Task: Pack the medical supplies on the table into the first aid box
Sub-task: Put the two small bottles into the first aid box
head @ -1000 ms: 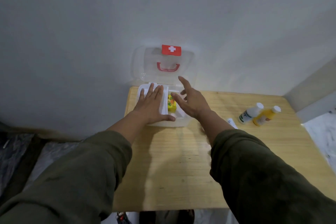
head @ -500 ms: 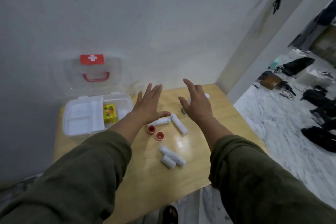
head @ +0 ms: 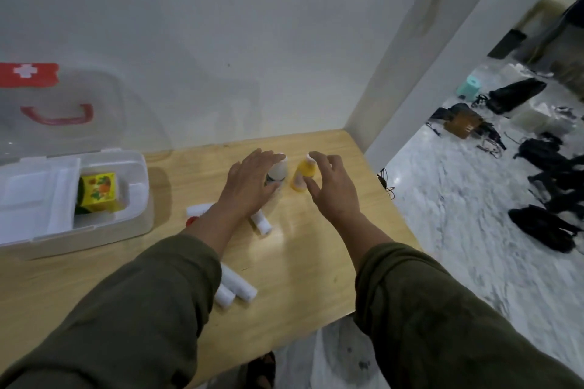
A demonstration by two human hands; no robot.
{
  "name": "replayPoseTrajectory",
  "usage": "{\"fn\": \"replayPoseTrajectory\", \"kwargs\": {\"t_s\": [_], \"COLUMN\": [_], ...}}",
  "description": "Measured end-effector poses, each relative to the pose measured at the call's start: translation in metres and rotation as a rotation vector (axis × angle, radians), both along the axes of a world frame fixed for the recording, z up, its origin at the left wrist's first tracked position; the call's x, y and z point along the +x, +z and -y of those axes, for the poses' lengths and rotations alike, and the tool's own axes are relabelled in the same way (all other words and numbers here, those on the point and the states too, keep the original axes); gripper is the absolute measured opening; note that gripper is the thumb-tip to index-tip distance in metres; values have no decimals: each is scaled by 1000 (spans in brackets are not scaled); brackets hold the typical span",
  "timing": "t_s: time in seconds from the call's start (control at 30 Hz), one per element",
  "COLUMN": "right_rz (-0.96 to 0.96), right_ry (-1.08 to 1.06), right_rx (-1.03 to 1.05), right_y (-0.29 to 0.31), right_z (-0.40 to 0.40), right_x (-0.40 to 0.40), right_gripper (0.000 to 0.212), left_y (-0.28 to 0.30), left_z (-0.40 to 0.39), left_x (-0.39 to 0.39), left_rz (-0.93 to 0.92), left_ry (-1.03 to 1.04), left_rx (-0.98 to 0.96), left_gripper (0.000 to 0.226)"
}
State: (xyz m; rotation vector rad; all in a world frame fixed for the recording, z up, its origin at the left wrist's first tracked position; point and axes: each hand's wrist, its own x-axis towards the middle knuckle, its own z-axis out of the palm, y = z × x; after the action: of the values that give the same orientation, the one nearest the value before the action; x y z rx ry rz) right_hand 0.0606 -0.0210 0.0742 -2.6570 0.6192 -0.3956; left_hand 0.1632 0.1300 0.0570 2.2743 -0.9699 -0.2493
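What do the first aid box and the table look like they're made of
First aid box: most likely plastic, with a translucent milky base and a clear glossy lid that the wall shows through; the red handle looks moulded. Table: apparently light wood or a wood-look laminate, with visible grain lines and a soft sheen reflecting light near the middle.
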Motion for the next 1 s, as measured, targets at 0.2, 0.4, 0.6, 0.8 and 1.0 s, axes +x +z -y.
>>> {"fn": "replayPoseTrajectory", "kwargs": {"t_s": [0.2, 0.4, 0.6, 0.8, 1.0], "right_rz": [11, 52, 99, 147, 136], "right_ry": [89, 123, 121, 95, 43], "right_rx": [50, 154, 213, 262, 275], "right_y": [-17, -20, -19, -19, -19], "right_z": [23, 35, 39, 36, 20], "right_x": [12, 26, 39, 49, 59], "right_gripper": [37, 36, 29, 22, 20], "left_y": [-13, -17, -13, -10, -4], "left_z": [22, 39, 51, 46, 21], "left_x": [4, 14, 17, 18, 21], "left_rz": [34, 17, -34, -49, -92], "left_ry": [79, 113, 169, 230, 284], "left_rx": [-75, -113, -176, -188, -187], "left_gripper": [46, 42, 27, 26, 24]}}
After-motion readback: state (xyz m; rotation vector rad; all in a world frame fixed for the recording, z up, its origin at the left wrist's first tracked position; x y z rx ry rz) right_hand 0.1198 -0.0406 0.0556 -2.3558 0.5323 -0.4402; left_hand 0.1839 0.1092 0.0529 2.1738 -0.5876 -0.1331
